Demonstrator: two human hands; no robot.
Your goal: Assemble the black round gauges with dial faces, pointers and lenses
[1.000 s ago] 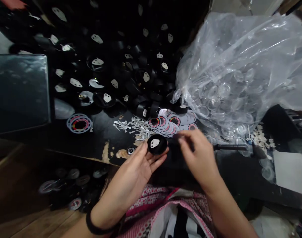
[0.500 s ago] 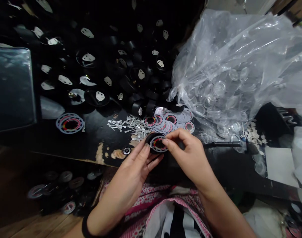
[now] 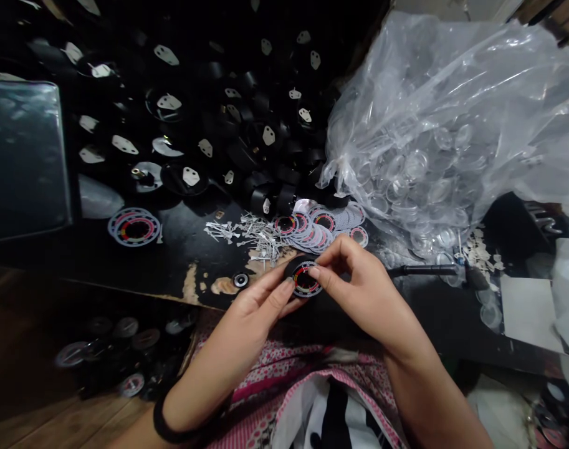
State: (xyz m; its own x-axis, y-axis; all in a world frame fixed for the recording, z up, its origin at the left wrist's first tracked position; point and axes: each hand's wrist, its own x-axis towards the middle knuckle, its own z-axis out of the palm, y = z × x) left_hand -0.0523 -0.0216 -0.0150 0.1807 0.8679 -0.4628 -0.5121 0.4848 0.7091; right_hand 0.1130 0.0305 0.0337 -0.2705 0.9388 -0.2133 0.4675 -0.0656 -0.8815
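Observation:
In front of my body, my left hand [image 3: 258, 305] is wrapped round a round black gauge case [image 3: 291, 263], its thumb at the near left rim. A printed dial disc [image 3: 305, 288] with a grey scale and a red and yellow ring lies over the case's face. Thumb and fingertips of my right hand [image 3: 359, 290] are closed at the disc's upper right edge. How far the disc sits inside the case is hard to see. Just beyond the hands are a fanned pile of similar dial discs [image 3: 315, 236] and a heap of thin white pointers [image 3: 260, 237].
Many black gauge cases [image 3: 186, 178] with pale metal plates fill the back. A plastic bag [image 3: 406, 125] of clear round covers stands at right, near a black-handled tool [image 3: 427, 270]. Two dial discs [image 3: 133, 227] lie at left. Finished-looking gauges [image 3: 132, 385] sit below the table edge.
The dial disc, earlier tilted and offset over the case, now lies flatter and more centred on it. Both hands have shifted slightly to the right in the picture.

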